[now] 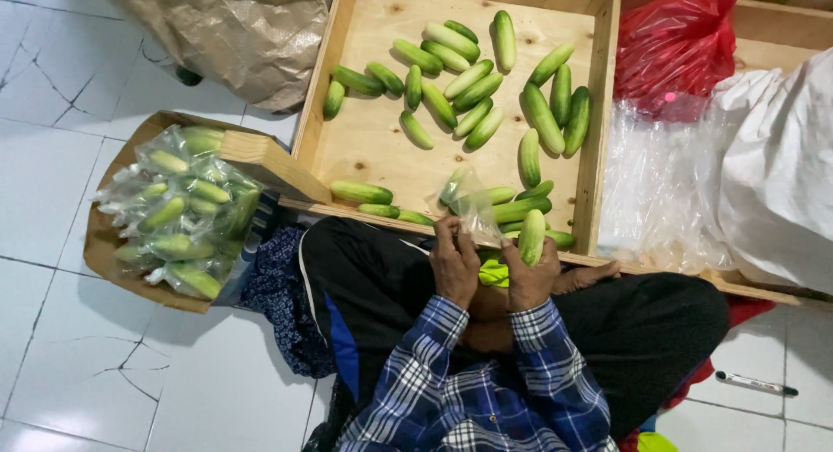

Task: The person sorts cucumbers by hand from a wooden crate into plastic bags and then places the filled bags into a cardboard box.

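one wooden tray (pixel 369 148), one red bag (pixel 672 49), one pen (pixel 755 383)

The left hand (pixel 455 265) pinches a clear plastic bag (pixel 473 207) at the wooden tray's (pixel 593 157) near edge, while the right hand (pixel 529 274) grips a cucumber (pixel 531 236) upright. Loose cucumbers (pixel 473 92) lie scattered in the tray; bagged cucumbers (pixel 182 213) fill a cardboard box (pixel 108 244) on the tiled floor (pixel 52 174).

Hidden or cut off, as I see it: right hand (pixel 531 274) covers the lower half of its cucumber (pixel 532 233); a yellow-green item (pixel 495 272) between my hands is mostly hidden, kind unclear; the tray (pixel 599 157) and red bag (pixel 672 44) run past the top edge; bagged cucumbers (pixel 182 213) are blurred by plastic.
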